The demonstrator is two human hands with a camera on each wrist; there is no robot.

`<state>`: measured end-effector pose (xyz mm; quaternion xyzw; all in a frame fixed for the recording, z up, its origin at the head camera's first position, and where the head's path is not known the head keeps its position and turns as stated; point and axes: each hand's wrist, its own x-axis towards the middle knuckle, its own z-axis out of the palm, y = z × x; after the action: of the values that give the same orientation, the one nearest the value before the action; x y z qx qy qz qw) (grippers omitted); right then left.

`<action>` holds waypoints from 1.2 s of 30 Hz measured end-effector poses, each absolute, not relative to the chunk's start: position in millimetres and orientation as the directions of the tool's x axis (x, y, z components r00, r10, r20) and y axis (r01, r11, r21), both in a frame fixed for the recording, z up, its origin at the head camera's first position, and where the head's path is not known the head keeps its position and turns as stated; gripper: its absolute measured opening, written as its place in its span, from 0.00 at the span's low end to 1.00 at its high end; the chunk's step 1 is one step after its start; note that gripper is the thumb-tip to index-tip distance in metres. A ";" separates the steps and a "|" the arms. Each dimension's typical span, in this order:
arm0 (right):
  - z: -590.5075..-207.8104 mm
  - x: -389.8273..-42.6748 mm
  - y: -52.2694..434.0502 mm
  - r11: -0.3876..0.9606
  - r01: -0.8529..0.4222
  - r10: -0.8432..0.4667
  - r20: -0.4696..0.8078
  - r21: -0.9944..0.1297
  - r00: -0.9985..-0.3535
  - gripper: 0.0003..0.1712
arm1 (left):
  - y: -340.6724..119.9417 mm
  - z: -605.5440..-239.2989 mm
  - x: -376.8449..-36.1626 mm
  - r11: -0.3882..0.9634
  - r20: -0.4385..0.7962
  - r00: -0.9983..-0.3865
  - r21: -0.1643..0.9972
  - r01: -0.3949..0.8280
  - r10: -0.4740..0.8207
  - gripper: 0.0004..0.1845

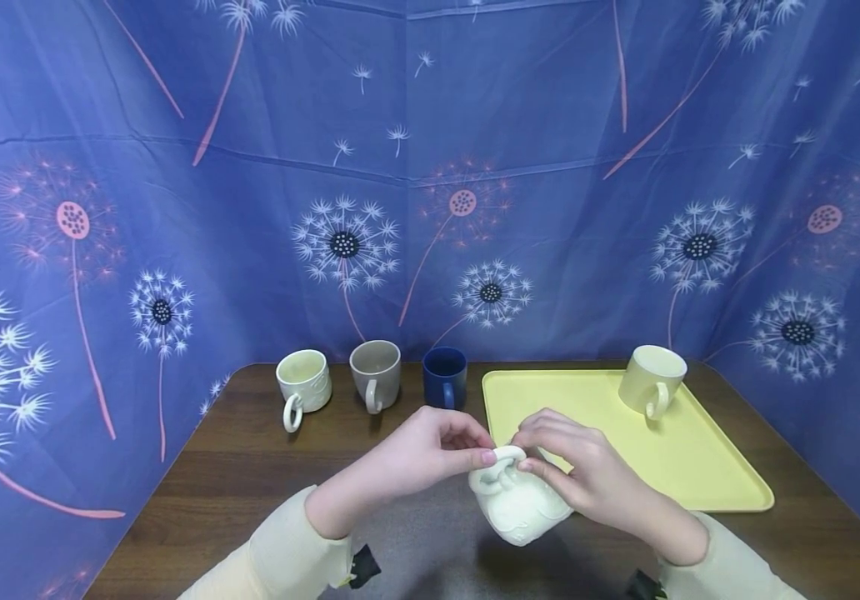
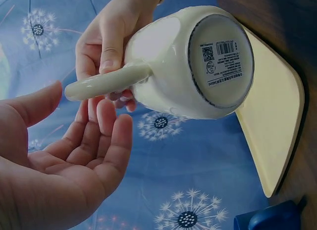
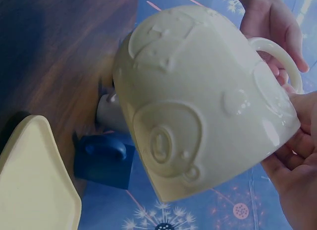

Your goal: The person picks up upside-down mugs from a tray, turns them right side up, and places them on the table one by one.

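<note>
Head view is showing the cream mug (image 1: 523, 507) hanging tilted above the brown table (image 1: 250, 467), between both hands and near the yellow tray (image 1: 670, 475). The right hand (image 1: 587, 462) is holding it near the rim, its thumb resting beside the handle (image 2: 109, 84). The left hand (image 1: 422, 454) is standing around the handle with thumb and fingers apart; whether the thumb is touching, I cannot tell surely.

The mug is looking like glazed ceramic, so I am judging it stiff, moderately heavy, somewhat slippery and easily chipped. The thick loop of the handle is offering probably the safest hold, while a second hand is best supporting the wall.

Raised figures (image 3: 166, 136) are giving some texture to the rounded, shiny body. A printed label (image 2: 223, 66) with a barcode is covering part of the flat base (image 2: 223, 98), which a dark ring is bordering. The tray is appearing smooth, with a low rim and rounded corners.
</note>
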<state>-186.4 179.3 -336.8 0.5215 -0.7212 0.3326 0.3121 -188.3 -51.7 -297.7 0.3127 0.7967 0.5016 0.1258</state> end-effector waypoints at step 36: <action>-338.3 -190.8 177.8 0.252 -0.947 -0.640 0.699 -0.199 -0.318 0.12 | -46.6 -317.3 -201.6 0.202 -0.130 -0.611 0.978 0.050 0.781 0.11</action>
<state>-190.8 177.8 -338.3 0.5282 -0.7512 0.3078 0.2489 -201.6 -46.6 -317.3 0.2956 0.7027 0.5583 0.3273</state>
